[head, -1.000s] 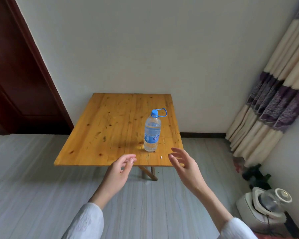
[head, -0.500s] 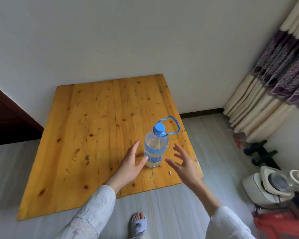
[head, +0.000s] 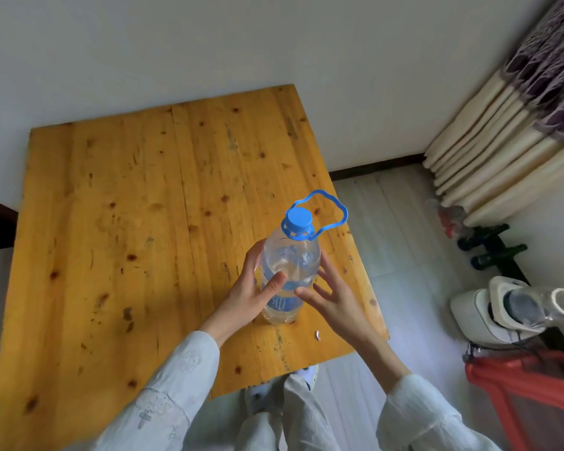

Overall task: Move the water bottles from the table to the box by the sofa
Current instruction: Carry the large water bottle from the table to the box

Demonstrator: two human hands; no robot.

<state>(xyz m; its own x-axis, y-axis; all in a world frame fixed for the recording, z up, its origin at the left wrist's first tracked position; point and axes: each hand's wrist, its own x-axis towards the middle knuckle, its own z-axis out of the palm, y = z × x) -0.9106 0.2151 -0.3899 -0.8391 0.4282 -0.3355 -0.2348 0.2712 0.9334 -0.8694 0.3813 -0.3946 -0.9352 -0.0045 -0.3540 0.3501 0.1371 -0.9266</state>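
Observation:
One clear water bottle (head: 289,252) with a blue cap, a blue carry loop and a blue label stands upright near the right front corner of the wooden table (head: 127,239). My left hand (head: 248,296) grips its left side, thumb across the front of the label. Fingers spread, my right hand (head: 334,302) sits against the bottle's right side, its fingertips at the label. The bottle's base rests on the table. No box or sofa is in view.
A small white scrap (head: 318,335) lies on the table just right of the bottle. A white appliance (head: 502,315), a red mesh item (head: 531,388) and dark bottles (head: 489,244) are on the floor to the right, below the curtain (head: 508,125).
I have stepped up to the table. Both hands reached in from its front edge; the left one has closed around the bottle and the right one has come against its other side.

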